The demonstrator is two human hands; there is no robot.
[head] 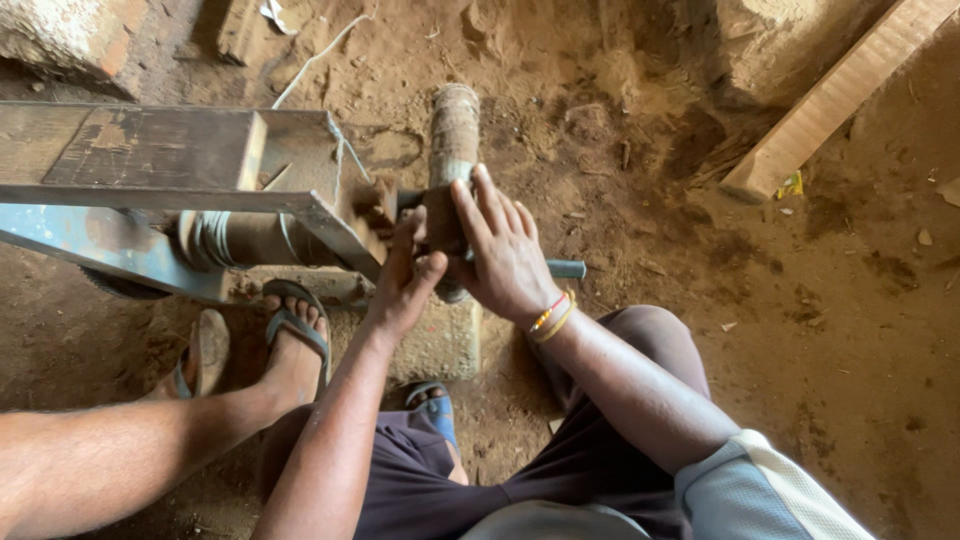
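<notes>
While we squatted on the dirt floor, our right hand lay closed over a dusty cylindrical wheel on the end of a metal frame. Our left hand pinched a small part just beside the wheel's hub, fingers curled shut. A blue-tipped rod stuck out beyond the right hand. Another person's sandalled foot rested near the frame, and a wooden plank lay well apart.
</notes>
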